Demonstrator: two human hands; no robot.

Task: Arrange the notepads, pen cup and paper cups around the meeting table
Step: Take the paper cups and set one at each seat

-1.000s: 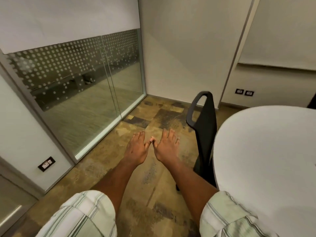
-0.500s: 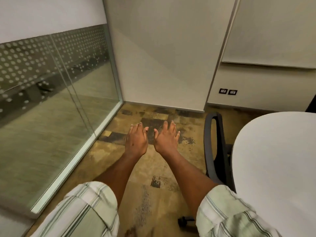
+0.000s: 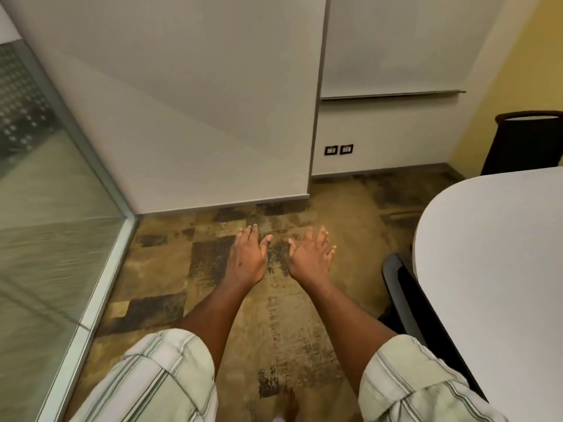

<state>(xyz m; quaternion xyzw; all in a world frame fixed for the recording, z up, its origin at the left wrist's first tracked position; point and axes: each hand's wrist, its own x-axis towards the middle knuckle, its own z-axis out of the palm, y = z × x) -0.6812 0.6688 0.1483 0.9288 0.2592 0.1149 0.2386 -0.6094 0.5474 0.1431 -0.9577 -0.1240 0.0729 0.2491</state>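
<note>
We held left hand and right hand out flat, side by side with a small gap, gripping nothing. The table lay at 3 o'clock (right hand nearer, probably). We saw no notepads or cups.

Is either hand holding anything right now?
No, the left hand and right hand are both empty, stretched out above the patterned brown carpet.

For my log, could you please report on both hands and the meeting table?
Left hand, right hand open, empty. Meeting table right, untouched. Black chair at its edge.
</note>
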